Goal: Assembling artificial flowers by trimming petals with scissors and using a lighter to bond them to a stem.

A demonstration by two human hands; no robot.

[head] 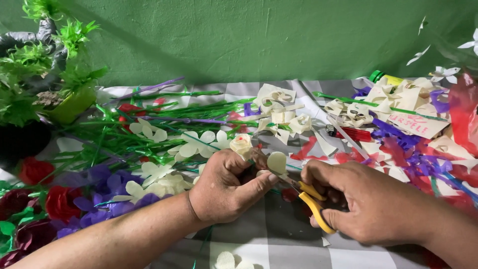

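My left hand (226, 187) pinches a cream paper flower (242, 144) with a rolled bud and a loose rounded petal (277, 162) sticking out by the thumb. My right hand (363, 201) grips yellow-handled scissors (313, 201), whose blades point left toward the petal and are mostly hidden behind my left thumb. Both hands rest over a grey and white checked cloth (279, 234) on the table.
Green wrapped stems (164, 117) and cream petal cut-outs (194, 144) lie behind the hands. Red and purple paper flowers (59, 201) sit at left, a green plant (55, 74) at back left. Cream, red and purple paper scraps (398, 129) pile up at right. A green wall stands behind.
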